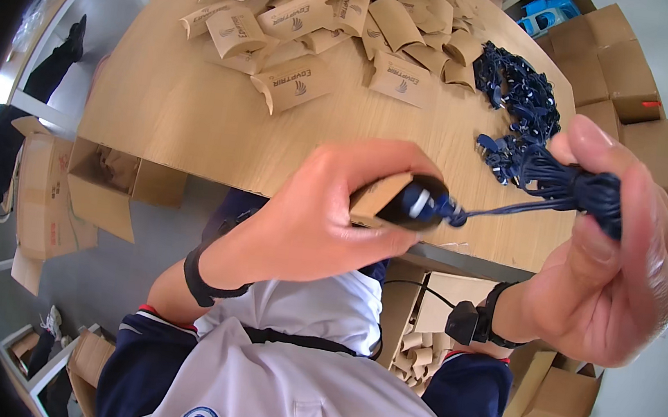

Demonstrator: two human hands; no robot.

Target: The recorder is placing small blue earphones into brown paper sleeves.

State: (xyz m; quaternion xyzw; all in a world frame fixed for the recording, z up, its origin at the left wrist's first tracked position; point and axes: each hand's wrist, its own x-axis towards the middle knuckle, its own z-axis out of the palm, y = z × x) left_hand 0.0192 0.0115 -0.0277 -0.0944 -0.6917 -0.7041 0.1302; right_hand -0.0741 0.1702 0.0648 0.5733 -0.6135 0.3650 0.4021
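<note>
Navy cable bundle tight in right grip, one end inside brown carton snug in left grip

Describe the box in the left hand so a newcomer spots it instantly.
Start at the big wooden table, with brown cartons heaped toward its far side. Closer to the wearer, the left hand grips one small brown box. Unlike the heaped cartons, it is hand-held, its open end facing right with a dark blue cord at the mouth.
</note>
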